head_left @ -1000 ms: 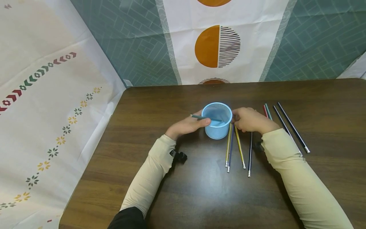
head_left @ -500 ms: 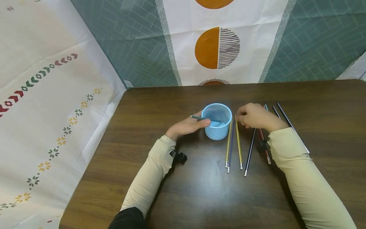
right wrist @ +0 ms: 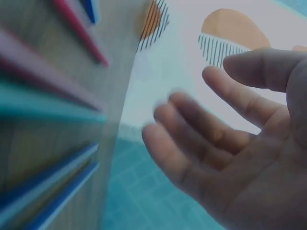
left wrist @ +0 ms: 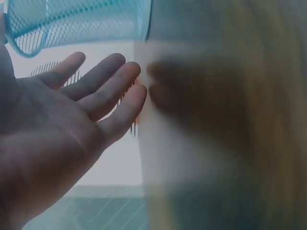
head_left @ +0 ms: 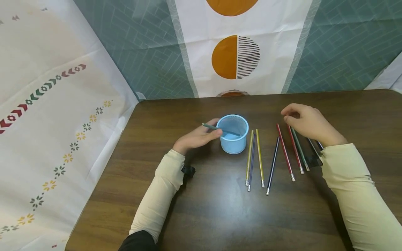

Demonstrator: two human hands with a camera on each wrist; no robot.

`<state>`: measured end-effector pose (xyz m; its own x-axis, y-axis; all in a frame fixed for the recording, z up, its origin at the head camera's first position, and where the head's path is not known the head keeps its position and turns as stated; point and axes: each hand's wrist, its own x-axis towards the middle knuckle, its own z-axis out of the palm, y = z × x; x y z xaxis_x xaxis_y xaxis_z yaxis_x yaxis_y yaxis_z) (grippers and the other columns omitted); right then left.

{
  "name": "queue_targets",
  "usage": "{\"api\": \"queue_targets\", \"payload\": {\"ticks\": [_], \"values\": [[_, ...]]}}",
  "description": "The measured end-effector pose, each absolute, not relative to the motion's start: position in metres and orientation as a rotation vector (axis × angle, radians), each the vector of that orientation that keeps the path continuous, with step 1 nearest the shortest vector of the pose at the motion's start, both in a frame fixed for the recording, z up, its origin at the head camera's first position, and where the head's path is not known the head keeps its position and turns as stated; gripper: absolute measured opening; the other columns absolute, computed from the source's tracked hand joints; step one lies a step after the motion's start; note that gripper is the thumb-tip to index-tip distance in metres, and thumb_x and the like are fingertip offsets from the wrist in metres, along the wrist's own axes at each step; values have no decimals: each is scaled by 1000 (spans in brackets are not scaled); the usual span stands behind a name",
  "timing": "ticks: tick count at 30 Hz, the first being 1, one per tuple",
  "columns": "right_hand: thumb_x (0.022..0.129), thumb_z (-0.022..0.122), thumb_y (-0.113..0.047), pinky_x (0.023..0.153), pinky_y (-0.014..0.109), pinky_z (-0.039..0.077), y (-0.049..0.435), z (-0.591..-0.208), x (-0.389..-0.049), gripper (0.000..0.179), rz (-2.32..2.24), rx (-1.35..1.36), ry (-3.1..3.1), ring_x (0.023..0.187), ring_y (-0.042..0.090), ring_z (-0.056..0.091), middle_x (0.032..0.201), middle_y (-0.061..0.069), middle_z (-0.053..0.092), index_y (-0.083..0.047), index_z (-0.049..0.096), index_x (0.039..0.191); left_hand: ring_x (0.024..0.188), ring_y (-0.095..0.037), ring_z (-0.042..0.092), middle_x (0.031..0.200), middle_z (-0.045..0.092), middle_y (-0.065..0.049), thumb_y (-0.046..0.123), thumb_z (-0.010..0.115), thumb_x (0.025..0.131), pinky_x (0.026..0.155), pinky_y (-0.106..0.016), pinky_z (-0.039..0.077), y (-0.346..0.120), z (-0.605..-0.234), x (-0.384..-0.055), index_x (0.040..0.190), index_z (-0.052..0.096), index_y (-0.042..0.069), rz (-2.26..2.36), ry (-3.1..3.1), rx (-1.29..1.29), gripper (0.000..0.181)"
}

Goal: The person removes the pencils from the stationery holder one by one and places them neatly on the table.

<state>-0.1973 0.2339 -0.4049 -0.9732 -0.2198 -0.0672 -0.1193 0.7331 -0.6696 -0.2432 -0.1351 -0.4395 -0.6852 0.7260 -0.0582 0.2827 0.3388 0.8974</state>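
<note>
Beside a light blue mesh pencil cup [head_left: 233, 143], my left hand [head_left: 198, 137] has its thumb at the near left side. The left wrist view shows the fingers [left wrist: 108, 96] mostly straight, not wrapped around the cup. A green pencil [head_left: 208, 126] slants over the cup's left rim, its lower end inside. My right hand [head_left: 309, 123] hovers at the right with loosely bent fingers and nothing in them. Below and left of it lie two red pencils [head_left: 285, 151] and a green pencil [head_left: 300, 150]. Two dark pencils [head_left: 313, 147] are partly hidden under that hand.
Right of the cup lie two yellow pencils [head_left: 259, 158], a purple-blue pencil [head_left: 251, 162] and a dark blue pencil [head_left: 273, 165], eraser ends toward me. The brown wooden table [head_left: 220, 212] meets a patterned cloth [head_left: 157, 69] at its far edge.
My right hand has moved right, away from the cup, uncovering the red and green pencils. The dark blue pencil has turned to a steeper slant. The left hand stays by the cup.
</note>
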Motion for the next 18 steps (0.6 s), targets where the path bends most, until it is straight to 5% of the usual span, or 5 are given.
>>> {"api": "queue_targets", "payload": {"ticks": [8,18], "values": [[105,50,-21,99,71,27,269,-416,-193,41,-951,-251,2811,131,55,32,142,36,38,3,48,138,131,-24,49,142,53,-4,65,60,93,105,-48,42,-159,-427,-240,152,40,12,1105,2389,736,82],[103,53,-16,95,71,30,310,-435,-184,39,-837,-282,2834,125,58,37,135,40,42,8,49,134,138,-28,42,148,47,-11,53,66,96,110,-47,36,-183,-429,-238,151,42,9,751,2619,577,74]]}}
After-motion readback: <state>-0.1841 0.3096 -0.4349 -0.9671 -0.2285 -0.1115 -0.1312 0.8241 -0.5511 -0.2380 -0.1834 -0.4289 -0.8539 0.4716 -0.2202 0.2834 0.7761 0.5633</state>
